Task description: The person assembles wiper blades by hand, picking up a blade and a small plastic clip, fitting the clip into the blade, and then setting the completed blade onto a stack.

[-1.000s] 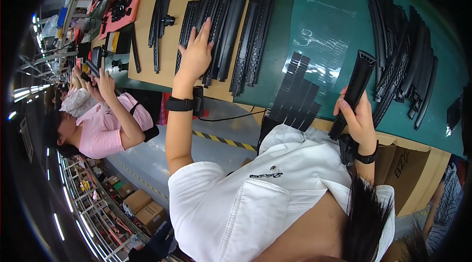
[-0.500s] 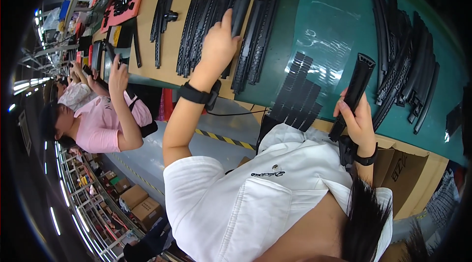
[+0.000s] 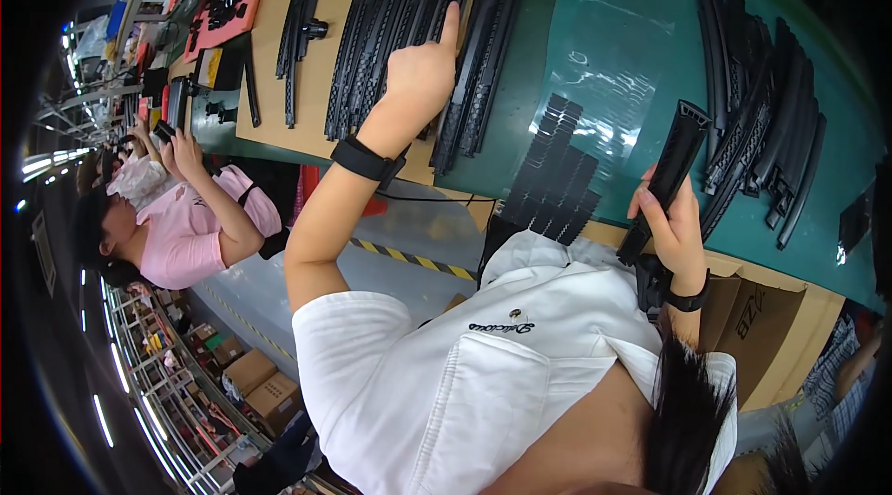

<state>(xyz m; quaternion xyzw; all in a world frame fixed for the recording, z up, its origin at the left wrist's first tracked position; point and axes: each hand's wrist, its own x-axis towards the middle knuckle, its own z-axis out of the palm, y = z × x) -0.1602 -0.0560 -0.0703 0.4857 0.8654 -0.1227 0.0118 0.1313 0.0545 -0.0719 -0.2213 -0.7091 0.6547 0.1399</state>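
My left hand (image 3: 423, 77) reaches over a row of long black plastic strips (image 3: 367, 58) with ribbed faces. Its index finger stretches out over the strips at the row's right end, while the other fingers curl; nothing shows in its grasp. To the right, my right hand (image 3: 676, 221) is wrapped round a wider, slightly curved black plastic strip (image 3: 678, 156), tilted with its far end up. Another group of ribbed strips (image 3: 478, 77) lies just right of my left hand. Rows of small dark serrated-edged pieces (image 3: 557, 175) lie between my hands.
A heap of curved black strips (image 3: 762, 123) lies on the green mat at right. Cardboard (image 3: 255, 114) covers the table at left, with a few strips (image 3: 302, 31). Beyond is a red tray (image 3: 228, 7) of small black parts. A co-worker in pink (image 3: 200, 226) stands at left.
The smooth strip under my left hand no longer shows; ribbed faces appear there now. My left hand has shifted slightly toward me. The co-worker's hands have moved lower and left. My right hand barely moved.
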